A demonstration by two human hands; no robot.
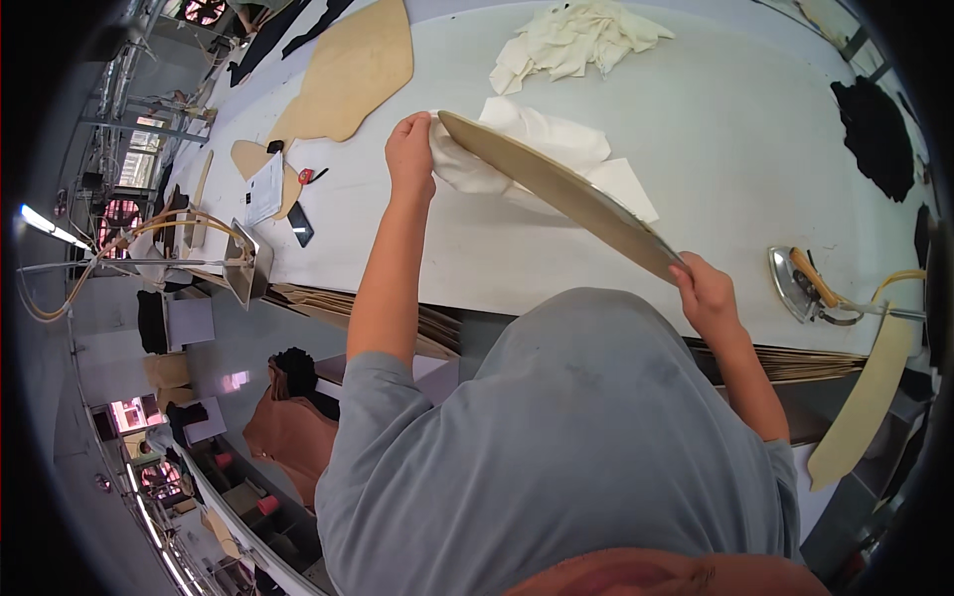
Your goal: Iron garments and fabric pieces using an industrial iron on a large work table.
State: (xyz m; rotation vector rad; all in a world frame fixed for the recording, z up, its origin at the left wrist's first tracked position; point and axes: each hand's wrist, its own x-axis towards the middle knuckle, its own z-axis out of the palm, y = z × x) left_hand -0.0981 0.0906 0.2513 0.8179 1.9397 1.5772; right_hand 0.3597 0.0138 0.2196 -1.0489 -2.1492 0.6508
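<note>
A long tan board [556, 184] with a curved edge is tilted up on its side above the table. My right hand [708, 295] is closed on its near right end. A white cloth [537, 134] lies behind the board and bunches around its far left end. There my left hand [409, 159] is closed on the cloth's edge, beside the board's tip. Whether the left fingers also grip the board cannot be made out. Part of the cloth is hidden behind the board, and one corner rests on the table beyond its right half.
The white table [735, 149] holds a heap of cream cloth [586, 40], large tan pattern pieces [353, 74], a paper sheet [264, 189], a phone [300, 224] and black cloth [874, 137]. An iron [800, 283] stands at right. Layered brown sheets [795, 362] fill the shelf under the edge.
</note>
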